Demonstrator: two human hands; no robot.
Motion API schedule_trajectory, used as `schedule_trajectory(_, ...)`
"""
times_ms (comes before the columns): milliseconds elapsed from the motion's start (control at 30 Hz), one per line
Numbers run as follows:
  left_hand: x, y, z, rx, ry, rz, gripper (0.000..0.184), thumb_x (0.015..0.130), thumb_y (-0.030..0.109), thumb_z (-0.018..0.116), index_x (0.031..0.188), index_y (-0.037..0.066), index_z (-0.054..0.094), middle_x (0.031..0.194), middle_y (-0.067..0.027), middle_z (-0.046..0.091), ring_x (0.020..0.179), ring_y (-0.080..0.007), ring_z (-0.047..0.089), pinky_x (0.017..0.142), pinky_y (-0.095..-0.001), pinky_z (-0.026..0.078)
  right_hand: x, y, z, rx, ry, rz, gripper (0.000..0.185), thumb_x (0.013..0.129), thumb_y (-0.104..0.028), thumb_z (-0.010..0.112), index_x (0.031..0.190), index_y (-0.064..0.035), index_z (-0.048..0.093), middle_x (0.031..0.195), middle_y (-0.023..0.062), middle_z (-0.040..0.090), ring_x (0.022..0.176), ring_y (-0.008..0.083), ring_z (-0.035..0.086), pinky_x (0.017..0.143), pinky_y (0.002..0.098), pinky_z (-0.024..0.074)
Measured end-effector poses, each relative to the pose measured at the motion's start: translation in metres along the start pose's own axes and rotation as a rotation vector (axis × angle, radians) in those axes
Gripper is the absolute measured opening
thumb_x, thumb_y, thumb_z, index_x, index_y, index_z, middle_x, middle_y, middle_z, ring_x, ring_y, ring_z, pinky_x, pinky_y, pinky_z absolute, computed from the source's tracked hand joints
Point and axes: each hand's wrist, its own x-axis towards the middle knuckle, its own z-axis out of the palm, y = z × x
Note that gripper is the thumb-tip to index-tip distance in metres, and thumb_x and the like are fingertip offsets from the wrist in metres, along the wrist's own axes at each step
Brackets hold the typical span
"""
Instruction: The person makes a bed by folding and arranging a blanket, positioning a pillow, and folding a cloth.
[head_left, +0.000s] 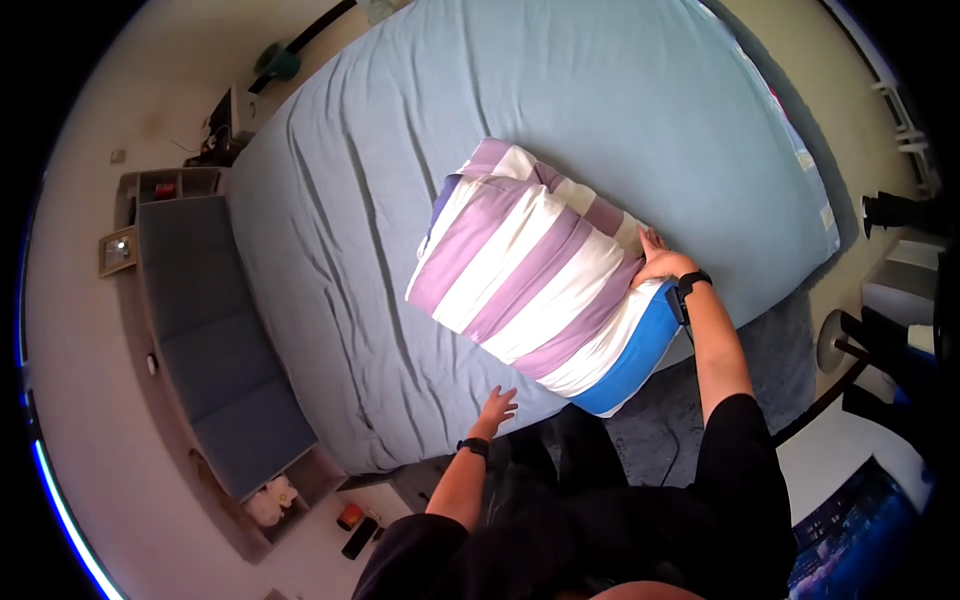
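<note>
A folded quilt (520,265) with white and purple stripes lies in a thick bundle on the bed (620,80). A bright blue band runs along its near right edge, and a bit of dark blue shows at its far left. My right hand (662,262) rests on the quilt's right side, thumb and fingers apart, touching the fabric. Off the quilt's near left corner, my left hand (497,408) hovers over the bed edge with fingers spread and nothing in it. Both wrists wear black bands.
A padded grey-blue headboard (225,330) with shelves lines the left side. Plush toys (270,500) sit in its near shelf. On a nightstand (385,500) are small items. A dark grey rug (770,360) borders the bed, and a round-based stand (832,342) is at right.
</note>
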Motion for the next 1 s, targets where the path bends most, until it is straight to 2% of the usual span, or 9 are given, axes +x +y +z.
schedule_trajectory(167, 0.094, -0.003, -0.004, -0.523, -0.092, 0.160, 0.047, 0.085, 0.035, 0.045, 0.124, 0.010, 0.038, 0.118, -0.0109, 0.048, 0.101, -0.0251, 0.051, 0.081, -0.0384, 0.043, 0.023, -0.019, 0.011, -0.320, 0.167, -0.190, 0.126, 0.047, -0.032, 0.080, 0.139, -0.0161, -0.005, 0.140, 0.0274, -0.002, 0.130, 0.0420, -0.004, 0.106, 0.0478, 0.0093)
schedule_trajectory(333, 0.065, 0.074, 0.025, -0.657, 0.149, 0.082, 0.044, 0.083, 0.040, 0.046, 0.113, 0.008, 0.046, 0.108, -0.0092, 0.055, 0.096, -0.0231, 0.055, 0.075, -0.0411, 0.047, 0.063, -0.007, 0.014, -0.276, 0.238, -0.317, 0.118, 0.045, -0.027, 0.081, 0.138, -0.0130, 0.010, 0.133, 0.0230, 0.031, 0.123, 0.0367, 0.031, 0.103, 0.0408, 0.0245)
schedule_trajectory(400, 0.103, 0.038, 0.031, -0.819, 0.099, 0.046, 0.045, 0.085, 0.040, 0.041, 0.113, 0.005, 0.048, 0.114, -0.0109, 0.053, 0.100, -0.0256, 0.054, 0.080, -0.0428, 0.046, 0.072, 0.005, 0.025, 0.142, 0.190, -0.465, 0.102, 0.045, -0.024, 0.081, 0.131, -0.0102, 0.029, 0.121, 0.0182, 0.047, 0.113, 0.0326, 0.045, 0.094, 0.0371, 0.0370)
schedule_trajectory(467, 0.081, 0.064, 0.051, -1.280, -0.170, 0.319, 0.048, 0.088, 0.038, 0.034, 0.119, 0.003, 0.045, 0.118, -0.0131, 0.051, 0.103, -0.0291, 0.052, 0.085, -0.0438, 0.043, 0.050, -0.007, 0.026, 0.161, 0.282, -0.447, 0.080, 0.044, -0.021, 0.081, 0.115, -0.0046, 0.046, 0.111, 0.0174, 0.055, 0.103, 0.0306, 0.053, 0.086, 0.0344, 0.0429)
schedule_trajectory(600, 0.084, 0.077, 0.046, -1.399, -0.214, 0.296, 0.049, 0.089, 0.037, 0.031, 0.119, 0.001, 0.044, 0.116, -0.0148, 0.052, 0.102, -0.0308, 0.052, 0.089, -0.0422, 0.041, 0.017, -0.020, 0.045, 0.055, 0.410, -0.197, 0.068, 0.050, -0.017, 0.075, 0.111, -0.0046, 0.049, 0.106, 0.0181, 0.057, 0.099, 0.0315, 0.055, 0.084, 0.0350, 0.0433)
schedule_trajectory(733, 0.054, 0.083, 0.036, -1.009, 0.021, 0.482, 0.047, 0.088, 0.035, 0.030, 0.113, 0.000, 0.048, 0.106, -0.0144, 0.057, 0.092, -0.0268, 0.055, 0.081, -0.0387, 0.045, -0.015, -0.015, 0.090, 0.129, 0.516, -0.260, 0.056, 0.055, -0.020, 0.073, 0.105, -0.0046, 0.053, 0.096, 0.0204, 0.060, 0.092, 0.0357, 0.057, 0.079, 0.0385, 0.0455)
schedule_trajectory(867, -0.022, 0.080, -0.006, -0.667, 0.243, 0.288, 0.052, 0.084, 0.036, 0.032, 0.104, -0.008, 0.051, 0.096, -0.0176, 0.059, 0.083, -0.0285, 0.057, 0.073, -0.0390, 0.044, -0.093, 0.015, 0.194, 0.522, 0.645, -0.372, 0.041, 0.064, -0.014, 0.068, 0.100, -0.0001, 0.056, 0.093, 0.0145, 0.063, 0.086, 0.0274, 0.060, 0.074, 0.0349, 0.0461)
schedule_trajectory(900, -0.036, 0.078, -0.014, -0.665, 0.252, 0.199, 0.056, 0.084, 0.037, 0.031, 0.101, -0.012, 0.051, 0.092, -0.0226, 0.059, 0.081, -0.0314, 0.057, 0.073, -0.0401, 0.043, -0.134, 0.000, 0.207, 0.738, 0.362, -0.225, 0.041, 0.066, -0.013, 0.067, 0.103, 0.0018, 0.054, 0.098, 0.0121, 0.061, 0.091, 0.0222, 0.057, 0.077, 0.0331, 0.0445)
schedule_trajectory(1000, -0.036, 0.038, -0.021, -0.332, 0.467, 0.422, 0.058, 0.084, 0.038, 0.029, 0.099, -0.013, 0.052, 0.094, -0.0277, 0.057, 0.085, -0.0372, 0.057, 0.076, -0.0416, 0.042, -0.174, 0.018, 0.290, 0.904, 0.542, -0.148, 0.062, 0.061, -0.005, 0.068, 0.118, 0.0011, 0.045, 0.115, 0.0114, 0.051, 0.106, 0.0191, 0.047, 0.090, 0.0293, 0.0353)
